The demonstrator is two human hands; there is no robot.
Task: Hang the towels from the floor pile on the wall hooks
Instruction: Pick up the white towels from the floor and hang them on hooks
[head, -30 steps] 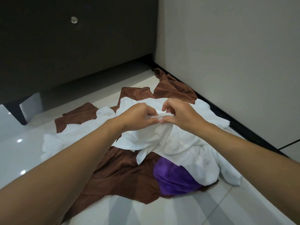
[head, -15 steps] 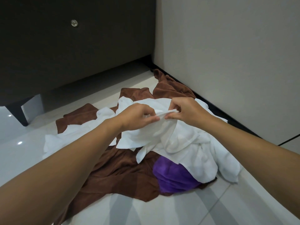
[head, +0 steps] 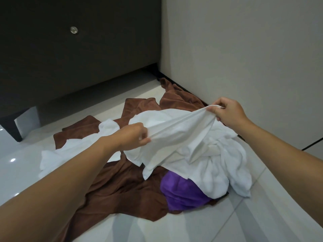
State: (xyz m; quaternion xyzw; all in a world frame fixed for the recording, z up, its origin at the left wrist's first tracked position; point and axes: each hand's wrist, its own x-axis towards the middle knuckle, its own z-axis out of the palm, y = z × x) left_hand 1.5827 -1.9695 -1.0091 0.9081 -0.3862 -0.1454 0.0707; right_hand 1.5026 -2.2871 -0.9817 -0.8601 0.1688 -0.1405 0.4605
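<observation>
Two bare forearms, two bare grips

The left forearm (head: 61, 180) shows uncovered from the lower left corner of the view up to the wrist, wide near the camera and narrowing toward the left grip (head: 132, 137). The right forearm (head: 279, 151) is likewise uncovered from the right edge to the right grip (head: 229, 112). Both are smooth and plain, and the knuckles of the right grip show as soft ridges.
</observation>
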